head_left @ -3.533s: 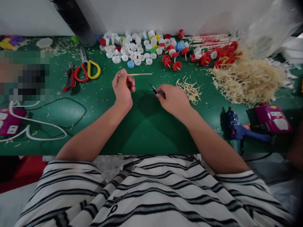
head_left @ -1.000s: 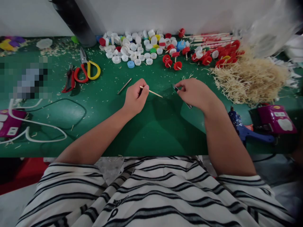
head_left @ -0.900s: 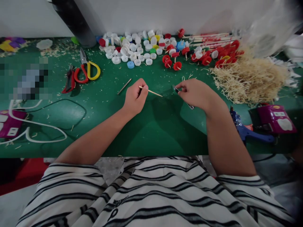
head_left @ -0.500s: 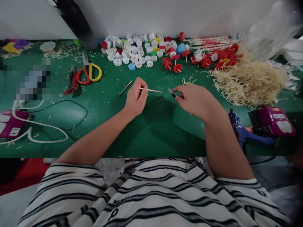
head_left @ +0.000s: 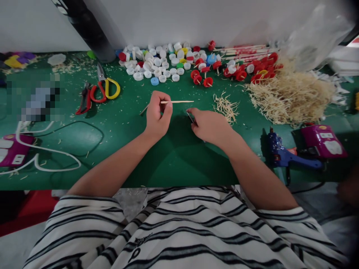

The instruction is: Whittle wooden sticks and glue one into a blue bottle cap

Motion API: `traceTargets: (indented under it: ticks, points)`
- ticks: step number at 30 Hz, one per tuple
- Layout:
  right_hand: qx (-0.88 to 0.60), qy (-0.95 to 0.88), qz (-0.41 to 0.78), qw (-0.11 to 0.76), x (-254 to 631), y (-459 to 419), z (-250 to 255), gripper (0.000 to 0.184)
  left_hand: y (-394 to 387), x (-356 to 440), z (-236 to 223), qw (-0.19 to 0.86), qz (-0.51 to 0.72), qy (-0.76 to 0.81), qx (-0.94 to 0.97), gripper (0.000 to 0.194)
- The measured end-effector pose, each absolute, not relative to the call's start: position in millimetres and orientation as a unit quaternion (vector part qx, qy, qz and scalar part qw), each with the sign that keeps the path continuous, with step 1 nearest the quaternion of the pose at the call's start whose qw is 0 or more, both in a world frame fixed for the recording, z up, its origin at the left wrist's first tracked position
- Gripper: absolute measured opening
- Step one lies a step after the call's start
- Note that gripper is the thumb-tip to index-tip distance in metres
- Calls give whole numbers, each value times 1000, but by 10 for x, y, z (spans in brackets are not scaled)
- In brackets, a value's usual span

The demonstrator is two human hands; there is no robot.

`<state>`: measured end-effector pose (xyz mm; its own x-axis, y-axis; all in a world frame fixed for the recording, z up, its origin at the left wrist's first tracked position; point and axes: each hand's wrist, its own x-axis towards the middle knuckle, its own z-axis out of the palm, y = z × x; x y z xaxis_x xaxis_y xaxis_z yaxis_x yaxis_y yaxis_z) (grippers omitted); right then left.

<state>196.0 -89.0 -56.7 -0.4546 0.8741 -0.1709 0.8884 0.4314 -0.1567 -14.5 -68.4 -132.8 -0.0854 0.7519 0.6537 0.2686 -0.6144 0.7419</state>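
My left hand (head_left: 158,115) is closed around a thin wooden stick (head_left: 181,101), which points right with its tapered end free. Lower and to the right, my right hand (head_left: 209,123) pinches a small knife (head_left: 190,117) with a dark grip, mostly covered by the fingers. The knife is apart from the stick. Partly behind my left hand lies a thin metal rod (head_left: 144,110). Just beyond my right hand is a small heap of wood shavings (head_left: 226,107) on the green table (head_left: 168,164).
Bottle caps (head_left: 157,61) and red cap spinning tops (head_left: 207,82) spread along the back. Scissors (head_left: 112,89) and red-handled pliers (head_left: 84,101) lie left, near a dark bottle (head_left: 94,37). At right are a big shavings pile (head_left: 291,95), a blue glue gun (head_left: 283,155) and a purple socket block (head_left: 324,141).
My right hand has moved left and slightly down with the knife, baring more of the small shavings heap. The stick has swung to nearly level and sits higher in my left hand.
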Motion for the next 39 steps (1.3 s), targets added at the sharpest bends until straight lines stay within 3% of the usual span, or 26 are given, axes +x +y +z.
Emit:
traceTargets:
  ticks: [12,20,26,33,39]
  points:
    - [536,832,-144,25,1962,-810,-614,59,-701,-183,-1206,181,668,400,601,43]
    - [531,813,-222,-93,2080,-716,-573,58,-577,-337,-1257,175,665,418,594,52]
    - [483,840,-214,-125,2105,-763,-556,57,-462,-369,-1376,190,664,408,597,56]
    - [435,862,-217,-146,2038,-819,-580,58,-462,-312,-1327,255,677,434,537,46]
    - [438,869,-204,-108,2060,-811,-550,59,-481,-306,-1267,276,637,453,560,38]
